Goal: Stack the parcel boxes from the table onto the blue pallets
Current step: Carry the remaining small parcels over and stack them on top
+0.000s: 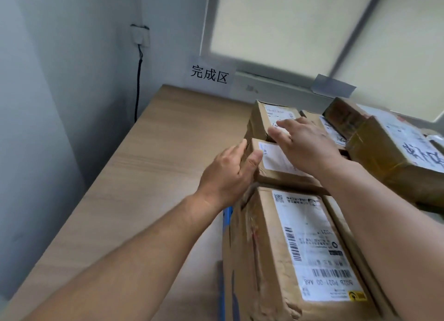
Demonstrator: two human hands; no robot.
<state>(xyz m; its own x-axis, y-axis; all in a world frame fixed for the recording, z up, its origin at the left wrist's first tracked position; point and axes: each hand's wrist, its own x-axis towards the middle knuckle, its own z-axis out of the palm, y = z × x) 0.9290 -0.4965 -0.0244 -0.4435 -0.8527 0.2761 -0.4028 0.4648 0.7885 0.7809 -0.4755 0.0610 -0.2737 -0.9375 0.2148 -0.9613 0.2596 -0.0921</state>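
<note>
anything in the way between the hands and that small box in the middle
Nothing visible. The left hand touches the left end of the small box, and the right hand reaches over its top with fingers spread.

Brown boxes (283,248) with white barcode labels (314,246); pale woodgrain surface (153,157); blue pallet (227,216); black-lettered white sign (209,75)

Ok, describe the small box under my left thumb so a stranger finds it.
From the wall sign, follow the wooden tabletop to the parcel pile. The small box lies between the tall barcoded box nearest the camera and the box behind. It is lower than both, its white label mostly blank.
</note>
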